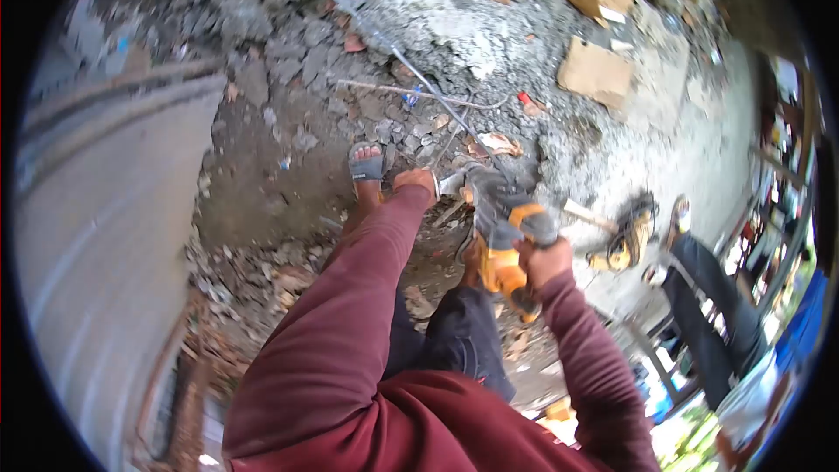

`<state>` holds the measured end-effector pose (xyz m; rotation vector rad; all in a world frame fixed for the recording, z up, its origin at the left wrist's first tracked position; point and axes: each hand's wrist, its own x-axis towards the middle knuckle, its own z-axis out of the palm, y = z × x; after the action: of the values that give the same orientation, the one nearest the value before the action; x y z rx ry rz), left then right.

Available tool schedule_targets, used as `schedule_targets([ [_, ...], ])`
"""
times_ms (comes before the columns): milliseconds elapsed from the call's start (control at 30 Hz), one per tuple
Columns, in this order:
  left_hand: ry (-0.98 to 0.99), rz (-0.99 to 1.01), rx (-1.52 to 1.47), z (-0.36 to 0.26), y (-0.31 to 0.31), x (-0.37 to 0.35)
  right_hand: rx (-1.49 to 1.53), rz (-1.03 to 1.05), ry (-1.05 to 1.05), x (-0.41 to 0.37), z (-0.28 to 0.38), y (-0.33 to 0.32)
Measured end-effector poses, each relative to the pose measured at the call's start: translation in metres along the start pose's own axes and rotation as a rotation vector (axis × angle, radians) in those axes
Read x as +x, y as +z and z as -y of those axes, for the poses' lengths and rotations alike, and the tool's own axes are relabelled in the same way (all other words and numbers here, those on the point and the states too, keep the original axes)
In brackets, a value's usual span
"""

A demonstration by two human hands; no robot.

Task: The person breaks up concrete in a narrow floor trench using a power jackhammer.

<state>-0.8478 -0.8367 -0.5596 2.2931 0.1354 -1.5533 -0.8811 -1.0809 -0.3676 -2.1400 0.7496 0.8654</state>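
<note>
An orange and dark grey demolition hammer [500, 267] is held low in front of my legs, its front end towards the broken ground. My right hand [548, 262] wraps around its rear handle. At the tool's front left, my left hand [416, 179] is closed on the side handle. The chisel tip cannot be made out. A long grey rod [398, 54] runs from the upper left down to near the tool's front. A thin bent bar [411, 91] crosses it. My sandalled foot [366, 163] stands just left of my left hand.
Broken concrete rubble [262, 271] covers the ground. Corrugated metal sheeting [114, 262] rises at left. A yellow power tool [622, 249] with a dark cord lies at right, near another person's dark trousers [717, 315]. Cardboard [596, 72] lies at upper right.
</note>
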Motion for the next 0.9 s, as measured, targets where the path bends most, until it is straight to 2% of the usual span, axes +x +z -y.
schedule_targets([
  [67,0.061,-0.005,0.018,0.001,0.022,-0.004,0.037,0.009,-0.044,-0.003,-0.037,-0.006],
  [200,0.083,-0.114,0.054,-0.012,0.038,0.0,0.099,0.097,-0.049,-0.013,-0.03,-0.029],
  [267,0.111,-0.11,0.087,-0.016,0.038,0.001,0.298,0.125,0.1,-0.01,-0.021,-0.035],
  [367,0.094,-0.123,0.13,-0.021,0.039,0.006,0.293,0.136,0.09,-0.005,-0.031,-0.04],
  [533,0.096,-0.037,0.191,-0.033,0.024,-0.003,0.431,0.079,0.099,-0.016,-0.044,-0.032],
  [900,0.114,-0.007,0.22,-0.038,0.021,0.011,0.5,0.059,0.165,-0.013,-0.058,-0.036],
])
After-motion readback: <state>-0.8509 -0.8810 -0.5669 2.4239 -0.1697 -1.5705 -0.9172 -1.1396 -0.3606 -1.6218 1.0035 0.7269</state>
